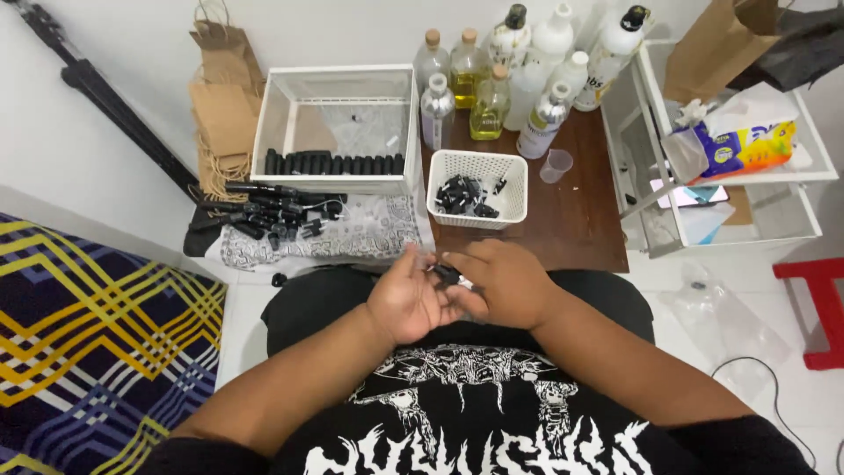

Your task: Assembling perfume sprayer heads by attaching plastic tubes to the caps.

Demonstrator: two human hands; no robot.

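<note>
- white tiled floor and a white wall frame the spot, with a low dark wooden table [571, 220] just ahead of the seated person's lap.
- left hand [406, 297] and right hand [503, 283] meet over the lap, fingers curled in around a small black part [447, 275] pinched between them; most of the part is hidden.
- just beyond the hands, on the table's near edge, a white slotted basket [479, 211] holds a heap of similar small black pieces.
- behind it stands a cluster of bottles [519, 79], some clear, some with yellow liquid, some white, and a small clear cup [556, 164].
- to the left, a white wire crate [338, 127] has a row of black caps along its front, with loose black pump parts [272, 215] on a patterned cloth [369, 233].
- a chequered blue and yellow mat [97, 334] lies at far left.
</note>
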